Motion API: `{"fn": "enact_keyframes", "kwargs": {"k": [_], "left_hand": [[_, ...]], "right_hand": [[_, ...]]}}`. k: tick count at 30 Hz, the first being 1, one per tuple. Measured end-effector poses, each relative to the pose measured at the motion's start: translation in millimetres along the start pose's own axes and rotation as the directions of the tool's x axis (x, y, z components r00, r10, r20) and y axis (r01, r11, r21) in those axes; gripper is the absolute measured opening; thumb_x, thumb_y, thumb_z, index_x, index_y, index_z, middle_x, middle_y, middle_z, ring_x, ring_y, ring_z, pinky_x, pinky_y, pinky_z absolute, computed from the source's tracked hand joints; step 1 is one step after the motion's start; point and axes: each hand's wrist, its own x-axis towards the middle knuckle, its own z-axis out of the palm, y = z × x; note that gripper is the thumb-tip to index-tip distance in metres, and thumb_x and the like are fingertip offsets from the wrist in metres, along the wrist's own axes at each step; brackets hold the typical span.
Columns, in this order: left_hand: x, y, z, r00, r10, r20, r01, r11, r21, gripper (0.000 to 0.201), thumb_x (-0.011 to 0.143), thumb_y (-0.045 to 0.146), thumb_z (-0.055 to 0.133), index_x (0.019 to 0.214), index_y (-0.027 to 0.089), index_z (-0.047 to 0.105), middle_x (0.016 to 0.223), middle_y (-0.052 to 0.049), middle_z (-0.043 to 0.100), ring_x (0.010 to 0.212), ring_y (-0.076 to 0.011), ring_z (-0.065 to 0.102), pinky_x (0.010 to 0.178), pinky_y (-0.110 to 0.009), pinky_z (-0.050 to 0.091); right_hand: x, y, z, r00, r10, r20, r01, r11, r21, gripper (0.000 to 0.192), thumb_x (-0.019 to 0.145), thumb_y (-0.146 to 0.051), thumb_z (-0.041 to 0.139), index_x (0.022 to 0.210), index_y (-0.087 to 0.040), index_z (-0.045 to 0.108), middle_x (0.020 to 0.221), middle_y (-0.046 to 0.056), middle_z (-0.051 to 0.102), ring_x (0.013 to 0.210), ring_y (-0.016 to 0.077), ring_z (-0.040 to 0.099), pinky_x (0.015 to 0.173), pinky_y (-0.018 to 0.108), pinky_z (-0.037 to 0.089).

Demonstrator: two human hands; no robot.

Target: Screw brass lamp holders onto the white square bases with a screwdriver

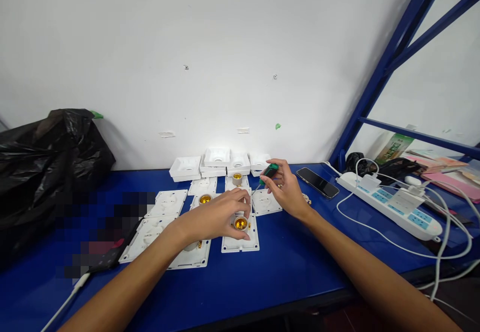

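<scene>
My left hand (pixel 215 214) rests on a white square lamp-socket plate (pixel 240 239) and pinches its brass-lined socket (pixel 240 223) between thumb and fingers. My right hand (pixel 287 187) holds a small screwdriver with a green handle (pixel 270 171), its thin shaft angled down toward the socket. Several more white plates lie flat around them on the blue table (pixel 262 282), some with brass sockets (pixel 205 199). A stack of white plates (pixel 217 161) stands against the wall behind.
A black plastic bag (pixel 45 157) fills the left end. A dark phone (pixel 317 182) lies right of my hand, then a white power strip (pixel 393 204) with looping white cables. Blue shelf struts (pixel 386 62) rise at right. A pixelated patch covers part of the table's left.
</scene>
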Motion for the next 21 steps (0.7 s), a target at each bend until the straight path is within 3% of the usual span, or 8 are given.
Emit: {"fn": "enact_keyframes", "kwargs": {"k": [3,7,17,21], "left_hand": [[0.8,3.6,2.1,0.998,-0.053,0.018,0.053,0.998,0.029,0.029,0.085,0.048,0.074,0.099,0.023,0.066,0.109,-0.005,0.067,0.097,-0.0246,0.064,0.079,-0.032,0.048],[1.5,10.3,0.6,0.993,-0.111,0.047,0.107,0.991,0.074,0.033,0.085,0.048,0.075,0.103,0.022,0.066,0.104,-0.005,0.069,0.091,-0.0241,0.064,0.073,-0.031,0.046],[0.6,11.4,-4.1,0.984,-0.160,0.079,0.157,0.986,0.049,0.039,0.082,0.059,0.074,0.095,0.022,0.068,0.096,-0.003,0.069,0.088,-0.0232,0.062,0.070,-0.031,0.042],[2.2,10.5,-15.2,0.992,-0.112,0.056,0.114,0.993,-0.036,0.041,0.082,0.061,0.073,0.094,0.022,0.068,0.102,-0.003,0.068,0.089,-0.0209,0.060,0.071,-0.030,0.042]], "right_hand": [[0.1,-0.5,-0.5,1.000,-0.009,0.007,0.009,1.000,-0.012,0.041,0.092,-0.042,0.065,0.125,-0.026,0.048,0.088,0.000,0.066,0.068,0.0138,0.063,0.063,0.029,0.056],[1.2,-3.8,-4.4,0.999,-0.041,-0.022,0.037,0.987,-0.159,0.038,0.092,-0.040,0.065,0.125,-0.025,0.050,0.084,0.000,0.062,0.075,0.0166,0.064,0.069,0.032,0.053],[0.0,-12.4,-4.8,1.000,0.003,-0.001,-0.003,0.983,-0.183,0.026,0.092,-0.037,0.062,0.112,-0.026,0.050,0.068,-0.007,0.047,0.057,0.0127,0.048,0.054,0.025,0.040],[-0.2,-14.0,-4.5,0.998,-0.038,-0.052,0.027,0.980,-0.199,0.026,0.091,-0.036,0.063,0.112,-0.026,0.051,0.067,-0.007,0.047,0.057,0.0120,0.048,0.055,0.025,0.041]]}}
